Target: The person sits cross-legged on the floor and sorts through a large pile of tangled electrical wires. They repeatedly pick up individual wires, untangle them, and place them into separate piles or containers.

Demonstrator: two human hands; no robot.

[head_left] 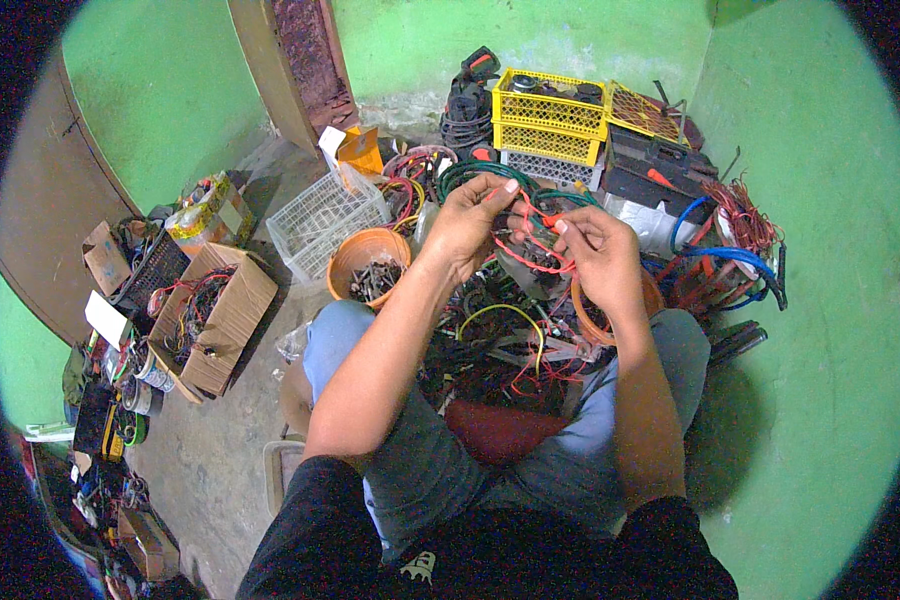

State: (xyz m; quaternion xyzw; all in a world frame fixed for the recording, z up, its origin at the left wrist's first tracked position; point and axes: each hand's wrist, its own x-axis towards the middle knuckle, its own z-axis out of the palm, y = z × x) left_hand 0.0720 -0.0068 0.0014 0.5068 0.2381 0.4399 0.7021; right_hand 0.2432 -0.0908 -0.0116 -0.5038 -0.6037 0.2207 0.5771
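Nearest the lens: black shirt hem and grey trousers (440,470), knees spread, forearms rising from the lower edge. Between the knees, a heap of tangled wires (510,350) on the floor. Above that heap, held up in both hands, a small bundle of red wire (532,245). Left hand (467,222) pinching the bundle's upper left end, fingers curled over it; right hand (602,258) gripping the right side, thumb and forefinger closed on a red strand. Bundle squarely between the two hands, long axis running roughly left to right, slightly down toward the right hand; both hands touching it, neither clearly nearer. Just left of the left forearm, an orange bowl (355,255) of dark metal bits; beyond it a white mesh basket (325,215). Farther back, stacked yellow crates (550,120). At far left, an open cardboard box (232,300) of wires.
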